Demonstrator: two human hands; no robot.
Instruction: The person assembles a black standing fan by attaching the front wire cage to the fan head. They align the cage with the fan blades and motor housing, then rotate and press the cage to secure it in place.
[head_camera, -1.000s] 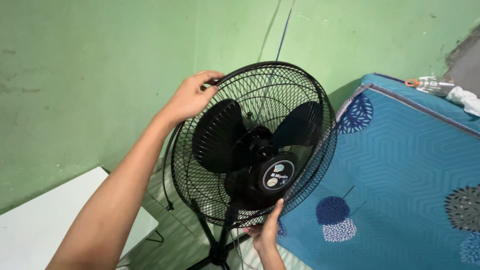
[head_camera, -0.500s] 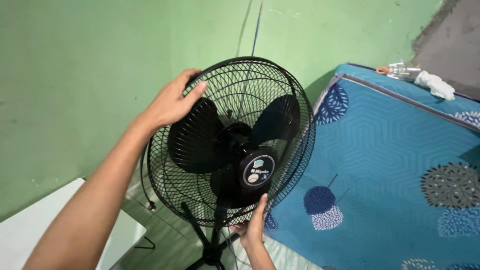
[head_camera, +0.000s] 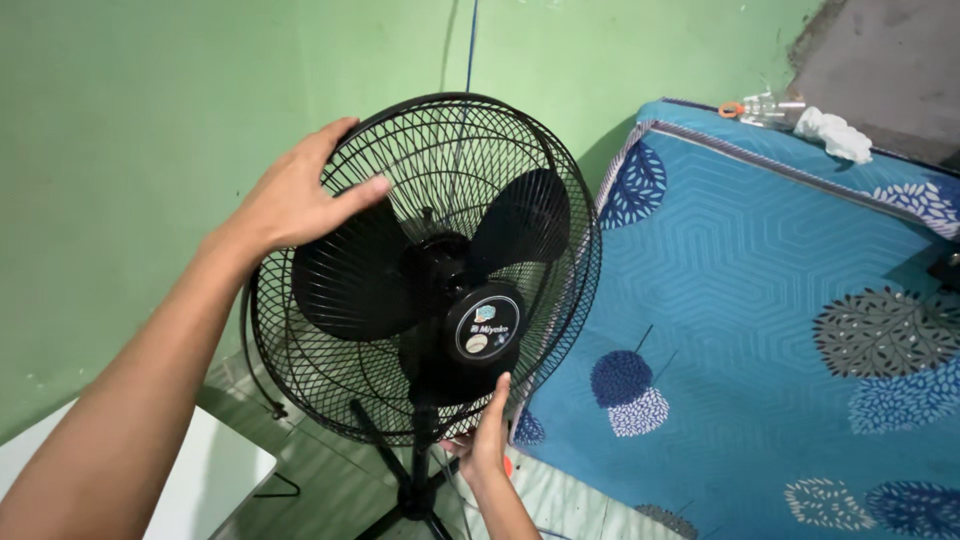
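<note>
Left hand (head_camera: 290, 205) clasping fan guard (head_camera: 425, 270) upper rim, right hand (head_camera: 485, 440) pinching lower rim; fan now shifted left, nearer mattress (head_camera: 780, 330) unchanged.

Fan (head_camera: 425, 270) shifted left and slightly up in view since a second ago. Left hand (head_camera: 295, 200) slid from pinching top rim to lying flatter over upper-left grille, thumb across wires. Right hand (head_camera: 485, 435) moved left along with the bottom edge. Mattress (head_camera: 760, 320) fills more of view; bottle (head_camera: 760, 105) and white cloth (head_camera: 830, 130) drifted left.
</note>
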